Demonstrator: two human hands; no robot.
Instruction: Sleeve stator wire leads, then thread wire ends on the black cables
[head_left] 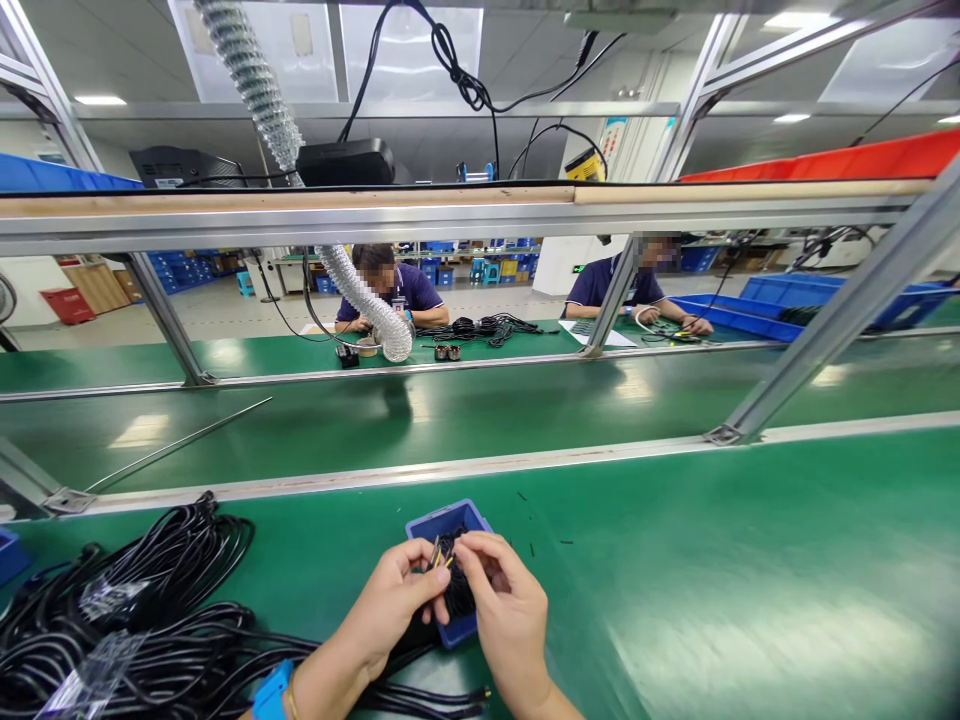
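Observation:
My left hand point(401, 590) pinches the end of a black cable, whose thin yellow and dark wires point(442, 560) fan out at the fingertips. My right hand point(504, 595) is closed at those wire ends, thumb and index finger together; whatever it grips is too small to name. Both hands are over a small blue bin point(459, 632) filled with short black pieces point(459, 590). Left of the hands, bundles of black cable point(172, 560) lie on the green table point(675, 560), and more cable ends point(450, 700) stretch below the bin.
Small black pieces point(566, 542) lie right of the bin. A metal frame point(450, 470) crosses beyond it, with a thin rod point(180, 442) at left. Two people point(409, 290) sit across, near a flexible duct point(360, 290) and blue trays point(750, 315).

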